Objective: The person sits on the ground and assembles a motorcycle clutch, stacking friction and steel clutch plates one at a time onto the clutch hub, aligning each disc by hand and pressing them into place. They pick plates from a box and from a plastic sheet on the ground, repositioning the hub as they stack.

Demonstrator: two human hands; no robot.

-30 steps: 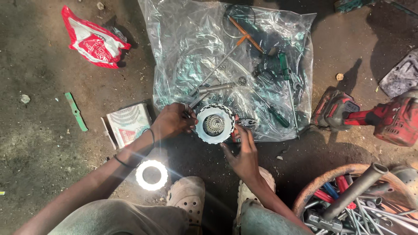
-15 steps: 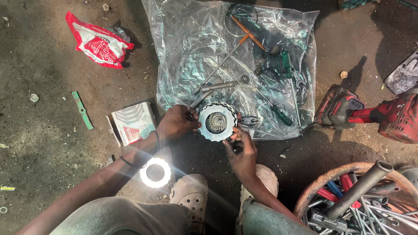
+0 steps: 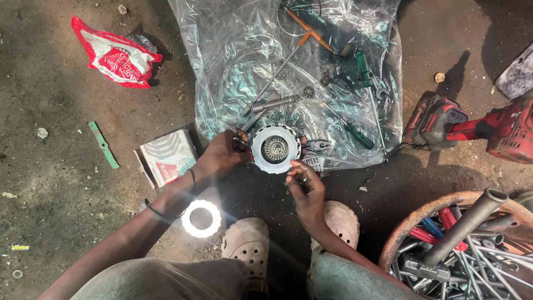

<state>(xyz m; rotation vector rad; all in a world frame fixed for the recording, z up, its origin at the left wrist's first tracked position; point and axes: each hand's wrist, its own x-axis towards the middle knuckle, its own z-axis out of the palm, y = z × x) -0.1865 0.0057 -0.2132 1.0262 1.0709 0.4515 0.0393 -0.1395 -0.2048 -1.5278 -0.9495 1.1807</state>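
Right hand (image 3: 306,189) has dropped below the face-up clutch disc (image 3: 276,148).

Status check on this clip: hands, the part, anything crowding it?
Left hand grips round toothed metal disc at its left edge. Right hand below disc, fingers pinched, contents unclear. Pliers and clear plastic sheet close by.

Single head-worn camera, looking almost straight down from above person's knees at dirt floor (image 3: 66,183). Near view: forearms, both feet and clear plastic sheet (image 3: 233,66) fill middle. Frame top lies away from person. No second view.
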